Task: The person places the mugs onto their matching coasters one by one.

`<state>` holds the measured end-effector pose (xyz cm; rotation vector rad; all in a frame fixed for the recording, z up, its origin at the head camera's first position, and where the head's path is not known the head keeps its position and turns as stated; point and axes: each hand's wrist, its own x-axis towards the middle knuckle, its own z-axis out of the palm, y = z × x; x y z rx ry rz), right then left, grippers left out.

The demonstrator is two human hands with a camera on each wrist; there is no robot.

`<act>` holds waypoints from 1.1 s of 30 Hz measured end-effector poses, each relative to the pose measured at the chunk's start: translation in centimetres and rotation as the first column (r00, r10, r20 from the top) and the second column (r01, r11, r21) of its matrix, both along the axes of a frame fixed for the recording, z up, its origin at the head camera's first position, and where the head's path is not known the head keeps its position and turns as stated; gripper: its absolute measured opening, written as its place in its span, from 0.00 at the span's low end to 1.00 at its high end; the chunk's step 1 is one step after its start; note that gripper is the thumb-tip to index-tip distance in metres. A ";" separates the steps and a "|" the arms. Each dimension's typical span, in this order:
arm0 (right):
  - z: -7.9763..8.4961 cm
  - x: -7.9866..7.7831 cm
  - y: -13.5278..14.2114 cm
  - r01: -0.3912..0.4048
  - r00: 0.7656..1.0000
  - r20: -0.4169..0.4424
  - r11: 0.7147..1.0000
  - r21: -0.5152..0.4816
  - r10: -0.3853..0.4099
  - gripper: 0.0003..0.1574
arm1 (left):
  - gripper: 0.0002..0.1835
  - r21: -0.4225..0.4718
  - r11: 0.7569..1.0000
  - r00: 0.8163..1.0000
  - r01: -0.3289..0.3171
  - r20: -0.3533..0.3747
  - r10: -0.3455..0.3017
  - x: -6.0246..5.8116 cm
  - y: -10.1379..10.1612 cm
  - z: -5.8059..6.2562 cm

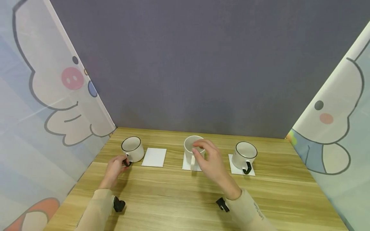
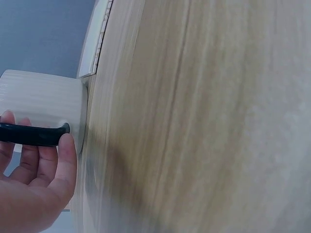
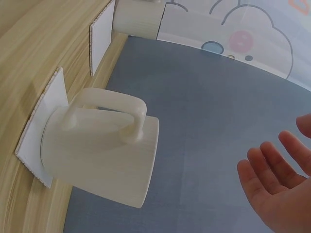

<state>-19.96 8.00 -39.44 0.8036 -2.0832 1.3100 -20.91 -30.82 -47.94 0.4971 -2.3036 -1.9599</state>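
My left hand (image 1: 114,168) is at the far left, its fingers round the black handle (image 2: 34,134) of a white mug with a black rim (image 1: 135,153). In the left wrist view that mug stands on the table beside the edge of a white square coaster (image 1: 154,157). Over the middle, my right hand (image 1: 212,163) hovers with relaxed, parted fingers and nothing in them. An all-white mug (image 3: 102,150) sits below it on its own coaster (image 3: 41,126), handle toward me. In the right wrist view, a gap shows between the fingers and this mug.
Another black-rimmed mug (image 1: 244,155) with a black handle sits on a coaster (image 1: 234,169) at the right. Behind the wooden table (image 1: 173,202) rises a grey panel (image 1: 185,70). Cartoon-printed curtains (image 1: 43,128) flank both sides.
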 end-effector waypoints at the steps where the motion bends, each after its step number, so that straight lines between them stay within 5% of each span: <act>1: 0.0 0.0 -0.1 0.002 1.000 -0.001 1.000 -0.002 -0.002 0.09 | 0.17 0.001 1.000 1.000 -0.001 0.002 0.001 0.0 0.0 0.0; 24: -0.1 -1.5 -2.4 -0.065 0.997 0.047 0.995 -0.080 0.069 0.08 | 0.19 -0.016 1.000 1.000 -0.012 -0.017 0.012 0.1 0.3 0.0; 33: 0.0 -2.3 -3.6 -0.020 0.999 0.039 0.998 -0.052 0.022 0.09 | 0.19 -0.008 1.000 1.000 -0.022 -0.007 0.021 0.1 0.4 0.2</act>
